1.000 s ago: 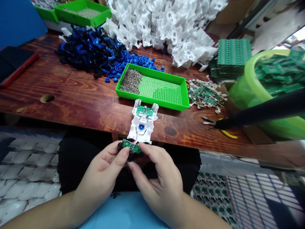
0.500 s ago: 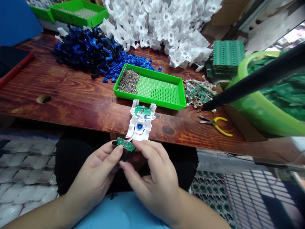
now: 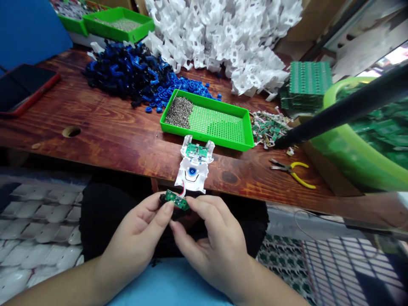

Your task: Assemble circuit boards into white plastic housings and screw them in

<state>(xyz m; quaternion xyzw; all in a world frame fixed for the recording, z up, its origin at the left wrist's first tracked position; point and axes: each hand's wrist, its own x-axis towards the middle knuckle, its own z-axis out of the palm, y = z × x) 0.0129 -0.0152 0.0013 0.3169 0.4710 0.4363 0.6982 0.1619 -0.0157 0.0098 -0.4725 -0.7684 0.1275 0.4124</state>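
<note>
Between my hands, just off the table's front edge, is a small green circuit board with a black part under it. My left hand is closed on its left end, thumb on the board's face. My right hand has its index finger at the board's right end and its thumb lower down, near the black part. Red and white wires lead up from the board towards a white plastic shell, which lies at the table edge with a blue button in it. A second green board sits in the shell's far part.
Behind the shell stands a green tray of small screws. Blue and black parts and white shells are heaped beyond. To the right are yellow-handled pliers, stacked boards and a green tub under a dark bar.
The whole scene has shifted slightly right and down in view. Both hands keep their hold on the small board, with little change in finger position.
</note>
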